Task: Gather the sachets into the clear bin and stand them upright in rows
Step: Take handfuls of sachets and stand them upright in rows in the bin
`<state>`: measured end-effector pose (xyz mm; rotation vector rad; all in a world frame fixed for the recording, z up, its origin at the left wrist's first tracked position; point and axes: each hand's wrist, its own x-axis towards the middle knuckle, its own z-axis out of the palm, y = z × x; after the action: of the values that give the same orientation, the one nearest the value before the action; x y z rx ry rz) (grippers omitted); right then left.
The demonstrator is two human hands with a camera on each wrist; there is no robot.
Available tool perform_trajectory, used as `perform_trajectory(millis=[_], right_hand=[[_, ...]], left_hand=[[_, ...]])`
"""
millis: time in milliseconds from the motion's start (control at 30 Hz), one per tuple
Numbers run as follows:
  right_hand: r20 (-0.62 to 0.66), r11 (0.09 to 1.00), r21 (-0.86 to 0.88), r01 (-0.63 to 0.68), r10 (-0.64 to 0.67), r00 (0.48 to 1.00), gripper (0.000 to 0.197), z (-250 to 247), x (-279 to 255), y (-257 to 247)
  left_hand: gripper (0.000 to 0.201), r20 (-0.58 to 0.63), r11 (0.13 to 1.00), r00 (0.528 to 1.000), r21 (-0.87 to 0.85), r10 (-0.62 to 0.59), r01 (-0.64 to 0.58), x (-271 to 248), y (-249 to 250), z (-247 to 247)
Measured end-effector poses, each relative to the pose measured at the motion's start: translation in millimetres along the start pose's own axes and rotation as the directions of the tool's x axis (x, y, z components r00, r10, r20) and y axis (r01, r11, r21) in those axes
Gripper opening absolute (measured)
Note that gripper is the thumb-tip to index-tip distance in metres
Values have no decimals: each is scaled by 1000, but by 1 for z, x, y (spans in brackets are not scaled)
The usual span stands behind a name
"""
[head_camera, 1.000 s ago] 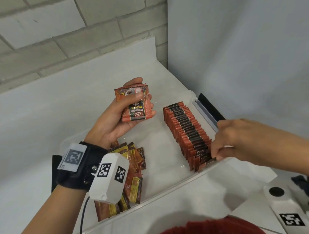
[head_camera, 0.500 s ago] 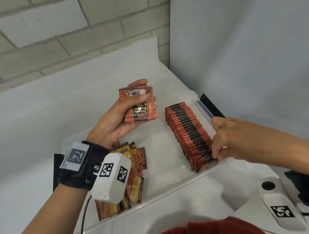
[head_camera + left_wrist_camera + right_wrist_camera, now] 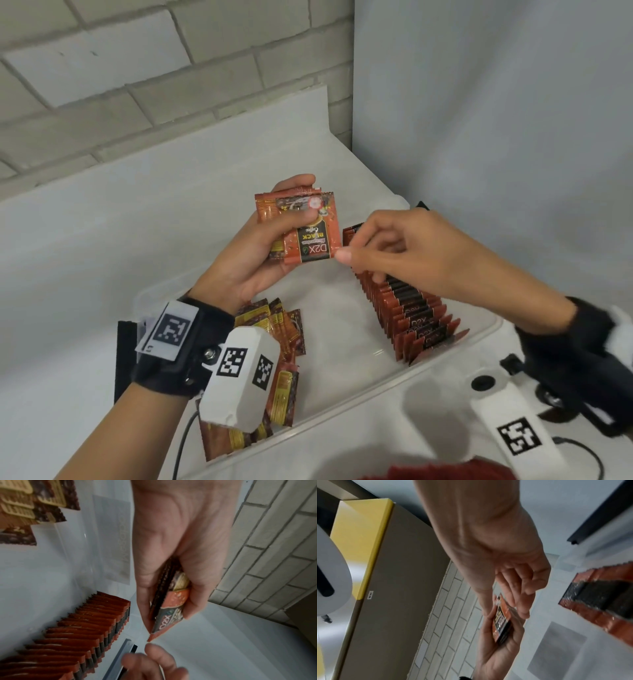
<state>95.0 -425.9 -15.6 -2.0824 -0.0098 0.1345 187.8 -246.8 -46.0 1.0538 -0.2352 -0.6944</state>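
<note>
**Left hand holds a stack of sachets; right hand reaches its corner**

The left hand holds a small stack of orange sachets above the clear bin. The thumb lies across the printed face of the front sachet and the fingers curl behind, so the stack sits clamped flat between them. The top edge of the stack sticks out past the fingertips; its lower right corner juts free of the palm. From the left wrist view the stack shows edge-on, squeezed between thumb and fingers, with that free corner pointing away from the wrist.

The right hand is just beside this corner. Its thumb tip sits at the lower right corner of the front sachet, the index finger bent above it, and the other fingers loosely curled. Thumb and finger are parted with nothing between them. Whether the thumb tip touches the sachet cannot be told; the left wrist view shows a thin gap between fingertip and corner.

In the bin, a row of sachets stands upright along the right side, below the right hand. A loose pile of sachets lies flat in the bin's left part, beneath the left wrist. The bin rests on a white table.
</note>
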Motion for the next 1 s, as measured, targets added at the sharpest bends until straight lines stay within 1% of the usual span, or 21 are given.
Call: perform_trajectory(millis=[67,133,233,333,433,567,733,800,867,933,1000], right_hand=[[-2,999,24,-24,24,1000,36,9,7,0],[-6,997,66,-43,43,999,26,13,12,2],[-16,989,128,-70,72,997,17,8,16,5],[-63,980,192,-59,72,995,11,-1,18,5],[-119,964,263,-21,54,991,6,-11,20,3],[-152,977,211,30,2,988,15,-18,23,3],[-149,987,150,64,-42,988,23,-18,24,-1],[-164,987,156,46,-20,986,24,-17,25,0],[-176,980,197,-10,45,983,25,-16,25,1],[-173,970,234,-61,104,979,26,-17,23,2],[-157,961,266,-81,126,979,23,-17,21,4]], left_hand=[[40,3,1000,1000,1,12,-12,1,-1,-1],[46,7,1000,1000,-5,21,-21,1,-1,-1],[46,17,999,999,-23,29,-29,0,0,-2],[46,32,1000,999,-22,21,-21,0,1,-2],[47,50,999,999,-32,8,-7,0,2,-3],[41,44,1000,999,-8,-21,21,-1,3,-2],[49,55,998,997,40,-55,53,-2,1,0],[50,46,998,998,40,-51,49,-2,1,2],[51,18,999,999,33,-35,34,-2,2,2],[51,11,1000,1000,17,-21,21,-2,3,2],[51,8,1000,1000,17,-19,18,-2,3,2]])
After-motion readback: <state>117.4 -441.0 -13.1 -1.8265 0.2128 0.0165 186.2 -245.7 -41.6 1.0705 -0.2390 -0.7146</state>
